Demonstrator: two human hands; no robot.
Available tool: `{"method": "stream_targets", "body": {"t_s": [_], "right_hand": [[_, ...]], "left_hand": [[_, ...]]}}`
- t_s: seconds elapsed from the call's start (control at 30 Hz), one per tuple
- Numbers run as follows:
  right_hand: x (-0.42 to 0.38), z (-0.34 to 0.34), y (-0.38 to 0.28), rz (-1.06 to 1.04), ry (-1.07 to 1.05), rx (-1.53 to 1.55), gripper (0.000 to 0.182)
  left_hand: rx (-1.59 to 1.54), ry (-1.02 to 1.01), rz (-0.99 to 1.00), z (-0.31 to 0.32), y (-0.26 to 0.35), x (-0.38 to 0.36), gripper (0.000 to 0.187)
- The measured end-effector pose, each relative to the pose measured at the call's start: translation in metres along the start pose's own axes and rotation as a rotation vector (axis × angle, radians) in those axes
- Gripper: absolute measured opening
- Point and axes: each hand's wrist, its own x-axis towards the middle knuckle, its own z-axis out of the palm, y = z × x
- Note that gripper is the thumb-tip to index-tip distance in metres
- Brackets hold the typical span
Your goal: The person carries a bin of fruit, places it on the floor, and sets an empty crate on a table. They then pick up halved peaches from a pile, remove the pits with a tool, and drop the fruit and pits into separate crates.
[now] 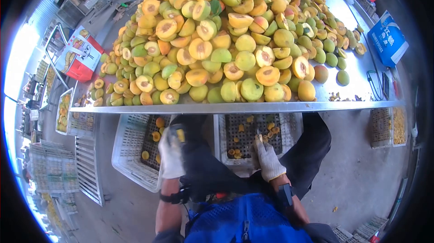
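My left hand (172, 154), in a white glove and blurred by motion, is closed on a yellow peach piece (181, 135) beside the left crate. My right hand (267, 159), also gloved, is closed over the right crate around a small knife (258, 132); only a thin bit of it shows past the fingers. Ahead of both hands, a big heap of peaches (199, 49), many cut in half with stones showing, lies on the metal table (226, 107).
Below the table edge stand a left white crate (131, 164) and a right white crate (220, 143), each with a few peach pieces inside. A red-and-white bag (81, 55) stands at left, a blue box (388, 39) at right. Stacked crates (52, 166) are on the floor.
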Motion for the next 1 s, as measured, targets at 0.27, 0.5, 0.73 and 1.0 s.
{"method": "stream_targets", "body": {"t_s": [0.27,0.5,0.73,1.0], "right_hand": [[0.010,0.009,0.018,0.023,-0.079,-0.005,0.032],[0.001,-0.001,0.024,-0.068,-0.049,-0.067,0.023],[-0.025,0.011,-0.024,-0.143,-0.224,0.150,0.030],[-0.038,0.039,-0.050,-0.098,-0.313,0.402,0.038]], "left_hand": [[0.934,-0.078,0.672,-0.010,0.127,0.056,0.062],[1.248,-0.395,0.660,0.098,0.129,0.107,0.065],[0.889,-0.504,0.895,0.051,0.145,0.042,0.065],[0.556,-0.928,0.803,0.056,0.102,-0.025,0.082]]}}
